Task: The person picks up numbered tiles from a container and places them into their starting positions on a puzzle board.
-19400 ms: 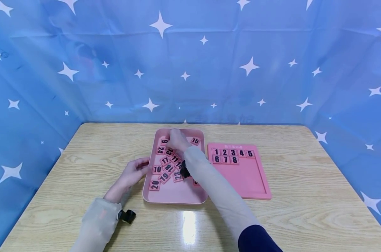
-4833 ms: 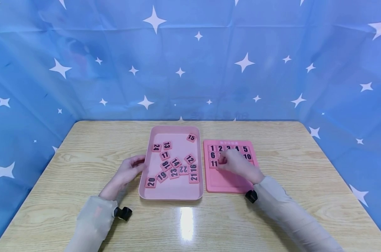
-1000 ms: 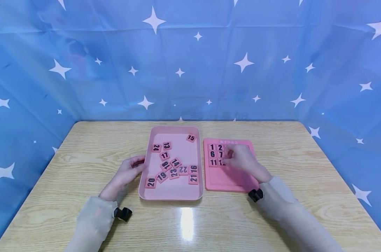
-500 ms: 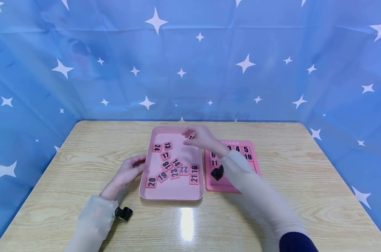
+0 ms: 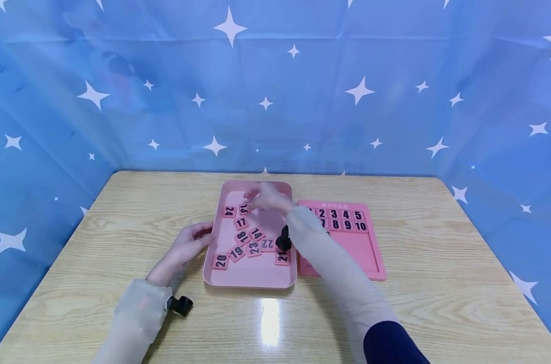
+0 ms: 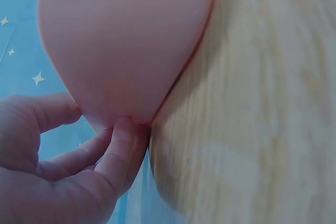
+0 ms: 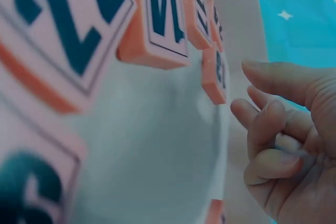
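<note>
My right hand (image 5: pixel 268 197) is over the far part of the pink tray (image 5: pixel 252 278), its fingers loosely bent with nothing between them. In the right wrist view its thumb and fingertips stand just off the number 13 tile (image 7: pixel 214 77). Other number tiles lie scattered in the tray, such as the 14 tile (image 7: pixel 163 22), the 22 tile (image 7: pixel 68 32) and the 20 tile (image 5: pixel 220 261). An orange tile edge (image 7: pixel 215 213) shows low in that view. My left hand (image 5: pixel 188 245) rests its fingertips against the tray's outer left wall (image 6: pixel 128 77).
A pink number board (image 5: pixel 357 253) stands right of the tray. Tiles 1 to 10 line up in its top rows, partly behind my right sleeve (image 5: pixel 325 258), with part of another tile below them. Both lie on a wooden table (image 5: pixel 439 263) before a blue starry cloth (image 5: pixel 275 126).
Since the oldest frame, tiles 9 to 12 have gone from tray to board. In the last second my right hand left the board, passed the 15 tile and reached the 13 tile. My left hand stayed.
</note>
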Demonstrator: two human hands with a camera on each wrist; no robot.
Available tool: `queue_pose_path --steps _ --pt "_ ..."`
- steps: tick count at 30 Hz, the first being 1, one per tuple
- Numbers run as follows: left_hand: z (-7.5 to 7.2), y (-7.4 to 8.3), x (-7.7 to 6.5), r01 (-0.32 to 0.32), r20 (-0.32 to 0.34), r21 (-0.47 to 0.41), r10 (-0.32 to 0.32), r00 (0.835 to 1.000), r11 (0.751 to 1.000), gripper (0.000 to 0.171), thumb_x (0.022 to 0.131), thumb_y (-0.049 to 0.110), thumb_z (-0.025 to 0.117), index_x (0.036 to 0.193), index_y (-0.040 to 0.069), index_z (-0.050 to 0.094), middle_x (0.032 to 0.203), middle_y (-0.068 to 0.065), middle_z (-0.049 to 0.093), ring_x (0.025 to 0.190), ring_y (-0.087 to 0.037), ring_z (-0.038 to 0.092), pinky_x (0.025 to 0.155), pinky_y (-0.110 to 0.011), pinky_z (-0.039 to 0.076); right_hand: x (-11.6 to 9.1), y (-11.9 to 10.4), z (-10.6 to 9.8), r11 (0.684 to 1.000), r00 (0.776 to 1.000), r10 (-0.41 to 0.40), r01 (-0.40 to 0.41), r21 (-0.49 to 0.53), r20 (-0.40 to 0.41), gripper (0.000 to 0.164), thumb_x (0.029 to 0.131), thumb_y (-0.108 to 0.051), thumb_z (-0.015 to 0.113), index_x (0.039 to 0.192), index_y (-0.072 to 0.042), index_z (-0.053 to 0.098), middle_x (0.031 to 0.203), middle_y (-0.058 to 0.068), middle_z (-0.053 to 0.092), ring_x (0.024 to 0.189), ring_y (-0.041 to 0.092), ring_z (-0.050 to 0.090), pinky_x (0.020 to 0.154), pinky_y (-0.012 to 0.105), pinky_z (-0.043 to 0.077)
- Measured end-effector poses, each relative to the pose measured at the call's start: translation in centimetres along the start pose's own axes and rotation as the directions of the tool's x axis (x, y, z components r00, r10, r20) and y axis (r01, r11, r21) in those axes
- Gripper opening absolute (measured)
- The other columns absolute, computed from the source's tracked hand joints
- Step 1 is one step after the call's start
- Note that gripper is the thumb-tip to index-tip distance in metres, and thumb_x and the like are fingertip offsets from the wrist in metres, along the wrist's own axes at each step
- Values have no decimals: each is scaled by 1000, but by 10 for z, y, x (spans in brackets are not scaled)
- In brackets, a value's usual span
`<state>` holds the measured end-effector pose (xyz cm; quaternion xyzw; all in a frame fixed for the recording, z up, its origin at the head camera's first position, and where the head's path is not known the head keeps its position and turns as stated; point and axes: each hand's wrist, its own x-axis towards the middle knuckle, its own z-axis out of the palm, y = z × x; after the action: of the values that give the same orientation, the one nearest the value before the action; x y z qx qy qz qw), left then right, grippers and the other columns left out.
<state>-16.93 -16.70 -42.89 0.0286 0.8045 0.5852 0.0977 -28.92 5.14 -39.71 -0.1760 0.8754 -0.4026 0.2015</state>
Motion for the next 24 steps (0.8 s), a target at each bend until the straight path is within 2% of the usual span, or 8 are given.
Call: queue_pose_path --steps 5,9,16,21,24 --pt "0 0 1 -3 2 -2 3 1000 1000 40 91 0 54 126 -17 46 119 -32 54 105 -31 55 79 -15 47 7 6 7 999 1000 30 -30 43 3 37 77 0 72 113 -5 64 106 7 64 85 17 58 64 24 52" --pt "0 -1 0 -3 -3 -1 3 1000 1000 40 90 0 54 125 -17 46 118 -32 54 104 -32 55 79 -16 47 8 11 12 999 1000 27 -26 37 -11 36 75 2 73 109 -5 65 103 7 63 80 18 57 63 24 51" --pt "1 0 0 0 -13 8 0 1000 1000 40 90 -1 54 125 -16 47 118 -32 55 104 -34 55 78 -16 47 8 14 14 992 999 -23 19 -121 -28 37 73 5 72 109 -5 66 102 5 64 87 15 56 74 22 49" --pt "2 3 0 25 -17 6 -25 1000 1000 41 90 1 55 127 -15 46 121 -31 53 107 -35 55 79 -17 48 7 12 13 982 999 -47 41 -183 -26 32 75 3 72 106 -3 68 99 6 65 83 16 58 71 22 50" --pt "2 4 -1 46 -17 5 -45 999 999 41 91 2 55 127 -14 46 123 -31 53 107 -34 55 79 -17 48 5 10 11 978 998 -60 54 -203 -23 30 76 -3 75 105 -4 68 97 5 65 83 15 58 72 21 49"
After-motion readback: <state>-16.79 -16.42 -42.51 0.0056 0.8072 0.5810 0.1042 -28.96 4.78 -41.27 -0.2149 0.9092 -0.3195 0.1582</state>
